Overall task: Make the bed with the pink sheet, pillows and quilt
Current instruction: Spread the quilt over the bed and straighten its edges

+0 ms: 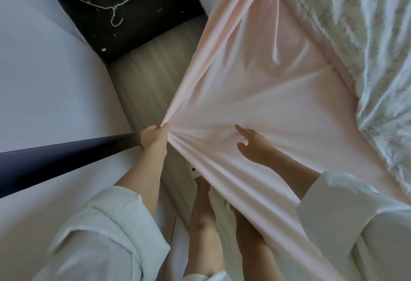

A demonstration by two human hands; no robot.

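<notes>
Your left hand (pixel 154 136) pinches the pink sheet (pixel 255 94) bunched at lower centre, right hand (pixel 253 147) slack; tugging may drag it off the mattress (pixel 151 85).

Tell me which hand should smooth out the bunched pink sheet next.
Right. The right hand hovers open over the pink sheet, free to smooth it, while the left hand grips the gathered edge and probably should hold the tension.

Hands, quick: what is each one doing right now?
Left hand: closed, gripping a bunched edge of the pink sheet.
Right hand: open, fingers spread just above the sheet, holding nothing.
</notes>
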